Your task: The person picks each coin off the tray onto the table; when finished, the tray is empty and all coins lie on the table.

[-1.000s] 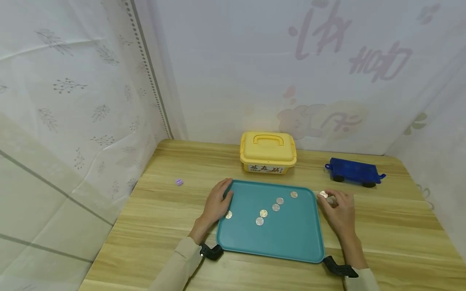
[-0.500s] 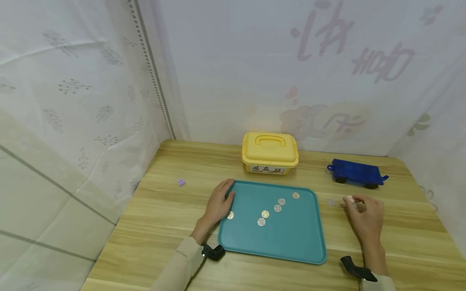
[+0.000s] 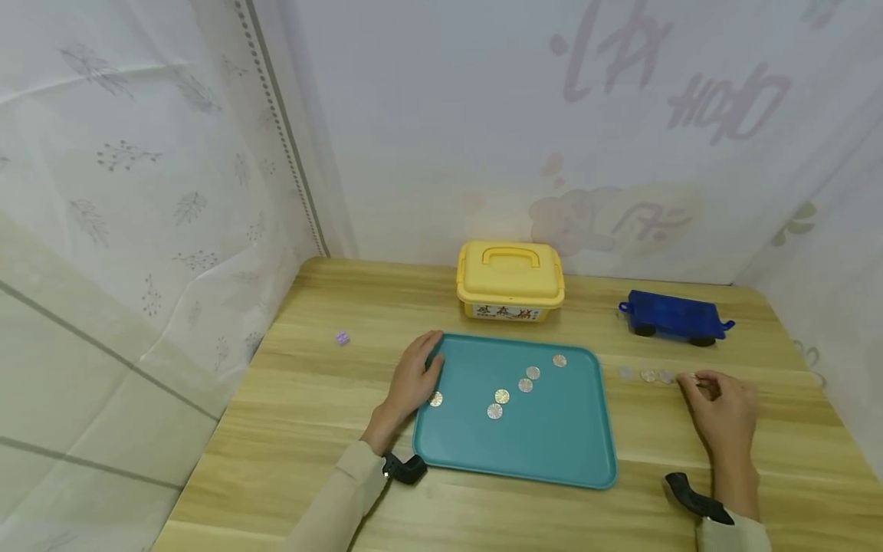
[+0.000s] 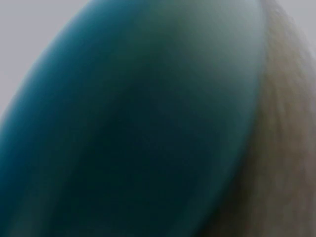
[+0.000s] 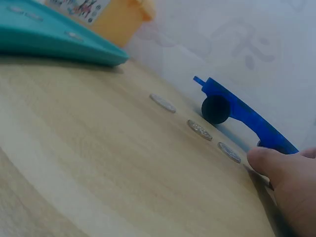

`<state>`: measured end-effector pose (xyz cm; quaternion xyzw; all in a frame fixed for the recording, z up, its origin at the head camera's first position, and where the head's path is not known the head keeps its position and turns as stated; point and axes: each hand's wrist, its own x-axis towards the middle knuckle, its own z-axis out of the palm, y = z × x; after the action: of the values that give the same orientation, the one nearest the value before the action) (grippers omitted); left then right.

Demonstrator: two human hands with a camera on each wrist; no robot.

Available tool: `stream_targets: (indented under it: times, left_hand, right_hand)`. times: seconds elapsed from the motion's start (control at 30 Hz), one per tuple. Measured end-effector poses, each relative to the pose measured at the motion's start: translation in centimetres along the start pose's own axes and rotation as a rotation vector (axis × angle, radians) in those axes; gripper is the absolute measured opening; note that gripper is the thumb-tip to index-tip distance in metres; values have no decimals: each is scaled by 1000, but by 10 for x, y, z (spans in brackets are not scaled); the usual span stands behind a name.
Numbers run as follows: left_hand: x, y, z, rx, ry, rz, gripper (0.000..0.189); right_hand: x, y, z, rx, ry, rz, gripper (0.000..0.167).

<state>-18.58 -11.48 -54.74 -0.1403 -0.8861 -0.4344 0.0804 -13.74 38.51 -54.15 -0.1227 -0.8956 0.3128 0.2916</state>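
My right hand (image 3: 724, 406) is over the table right of the tray, thumb and fingertips pinching a coin (image 3: 694, 378) low at the wood. Just left of it, three flat coins lie in a row: a silvery one (image 3: 625, 372), a more golden one (image 3: 648, 376) and another silvery one (image 3: 665, 376). My left hand (image 3: 411, 377) rests along the left rim of the teal tray (image 3: 552, 452), fingers extended and thumb over the inside. Several coins lie on the tray, including a golden one (image 3: 501, 396) and one by my left hand (image 3: 436, 399). The left wrist view is blurred.
Behind the tray stands a yellow lidded box (image 3: 510, 280) with a handle. A blue toy wagon (image 3: 676, 316) is at the back right, beyond the coin row. A small purple toy brick (image 3: 342, 337) lies left of the tray. Curtains close off the table's back and sides.
My right hand has moved right, away from the tray's edge, and coins now lie in a row along its path. My left hand has stayed on the tray.
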Motion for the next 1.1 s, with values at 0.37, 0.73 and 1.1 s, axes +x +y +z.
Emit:
stream_targets:
  times: [0.37,0.73,1.1]
  left_hand:
    - [0,1,0,-14,-4,-15,47]
    - [-1,1,0,-14,-23,-45,47]
    - [1,3,-1,-16,-2,-11,47]
  right_hand:
    - [-2,1,-1,-85,-102,-26,30]
    - [-2,2,0,-43,-97,19,25]
    - [3,-3,2,65,23,66,20]
